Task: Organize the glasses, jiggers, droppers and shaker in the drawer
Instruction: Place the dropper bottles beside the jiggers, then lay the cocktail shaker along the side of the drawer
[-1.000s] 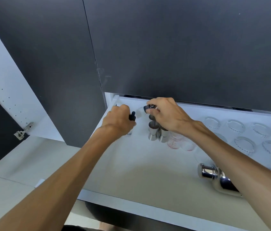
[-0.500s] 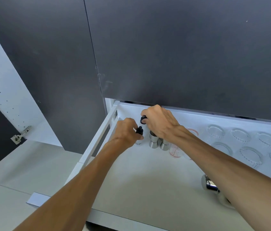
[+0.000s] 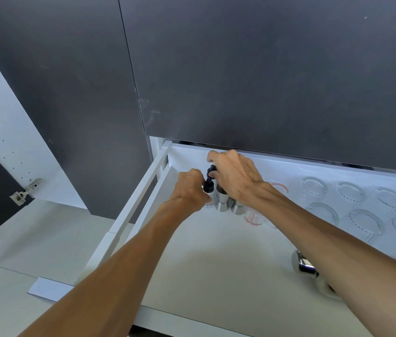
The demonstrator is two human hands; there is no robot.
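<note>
Black-capped droppers going in the drawer [image 3: 143, 203] corner

Left hand [image 3: 189, 188] and right hand [image 3: 234, 176] each pinch a dropper, lining them beside the jiggers [image 3: 228, 205].

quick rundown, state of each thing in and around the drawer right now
drawer: pulled open
left hand: closed on a dropper bottle, upright
right hand: closed on a second dropper
steel jiggers: two, standing side by side
measuring glass: upright, red marks
glasses: in rows, empty
shaker: lying on its side, partly hidden by the right forearm
</note>
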